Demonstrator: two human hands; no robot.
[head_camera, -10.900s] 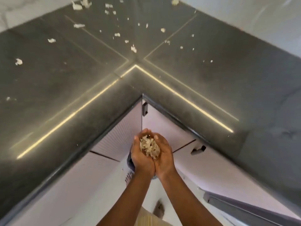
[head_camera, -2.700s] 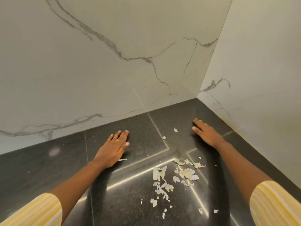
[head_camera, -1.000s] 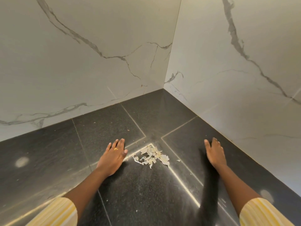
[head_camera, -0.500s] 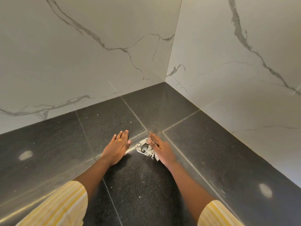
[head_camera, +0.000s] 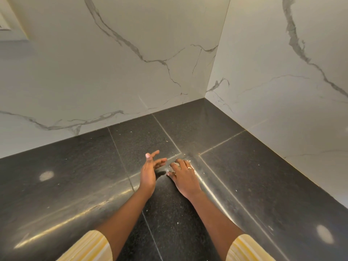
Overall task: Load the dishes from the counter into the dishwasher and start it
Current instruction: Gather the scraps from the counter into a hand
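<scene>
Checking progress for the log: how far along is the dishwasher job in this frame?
Done: pale scraps sit in one pile on the counter, few flecks stray. In hand: right hand curls over the pile, left hand open beside it. Left: lifting the pile away; no dishes or dishwasher in view, so loading and starting cannot be judged.

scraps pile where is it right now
Head view, centre: the scraps pile lies on the black counter under the right hand, just right of the left hand.
</scene>
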